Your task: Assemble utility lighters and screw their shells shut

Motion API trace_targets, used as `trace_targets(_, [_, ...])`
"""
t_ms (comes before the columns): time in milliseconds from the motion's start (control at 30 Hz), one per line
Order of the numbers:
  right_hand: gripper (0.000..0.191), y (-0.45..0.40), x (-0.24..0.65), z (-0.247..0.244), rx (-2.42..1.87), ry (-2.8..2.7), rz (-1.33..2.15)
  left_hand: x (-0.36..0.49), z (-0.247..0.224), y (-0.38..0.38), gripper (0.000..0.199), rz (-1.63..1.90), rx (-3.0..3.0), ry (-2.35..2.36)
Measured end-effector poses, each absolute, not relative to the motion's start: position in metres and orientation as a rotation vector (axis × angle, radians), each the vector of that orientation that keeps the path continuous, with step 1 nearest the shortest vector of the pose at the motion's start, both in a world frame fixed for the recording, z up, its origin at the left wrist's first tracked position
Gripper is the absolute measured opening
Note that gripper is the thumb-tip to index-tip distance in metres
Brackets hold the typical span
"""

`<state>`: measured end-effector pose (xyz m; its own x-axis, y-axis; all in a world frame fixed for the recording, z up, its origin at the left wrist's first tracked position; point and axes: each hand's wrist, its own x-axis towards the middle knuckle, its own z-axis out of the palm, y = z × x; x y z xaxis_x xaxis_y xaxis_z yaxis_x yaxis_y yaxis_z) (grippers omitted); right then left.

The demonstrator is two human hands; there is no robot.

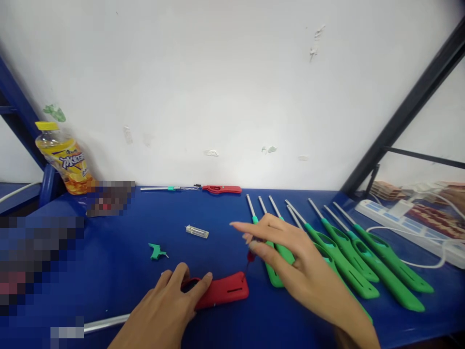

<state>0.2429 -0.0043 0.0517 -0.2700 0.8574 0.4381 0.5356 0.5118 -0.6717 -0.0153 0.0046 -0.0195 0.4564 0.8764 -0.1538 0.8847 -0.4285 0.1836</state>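
Note:
My left hand (160,308) holds a red long-necked lighter (227,290) down on the blue tabletop (119,276), fingers around its handle by the loop. Its metal tube runs out to the left under my wrist. Pinched in my right hand (300,266) is a small screwdriver (250,256) with a red handle, its thin shaft slanting down to the lighter's right end. My right index finger points out to the left. Above the lighter lie a green trigger piece (157,251) and a clear fuel tank (197,231), apart from each other.
Several green long-necked lighters (392,288) lie in a row on the right, partly behind my right hand. Against the wall rests another red lighter (227,189) beside a loose metal tube (156,189). A tea bottle (69,160) leans back left; a power strip (410,232) lies right.

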Motion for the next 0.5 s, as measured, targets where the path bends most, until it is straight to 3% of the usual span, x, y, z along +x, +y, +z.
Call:
trace_targets(133, [0.044, -0.004, 0.241, 0.052, -1.017, -1.943, 0.639, -0.018, -0.023, 0.003, 0.076, 0.024, 2.439, 1.520])
trace_targets(267, [0.035, -0.001, 0.236, 0.051, -1.030, -1.942, 0.668, -0.020, -0.021, 0.002, 0.069, 0.087, 2.414, 1.510])
trace_targets(500, [0.025, 0.001, 0.236, 0.050, -1.080, -1.916, 0.569, -0.018, -0.012, 0.001, 0.080, -0.019, 2.457, 1.493])
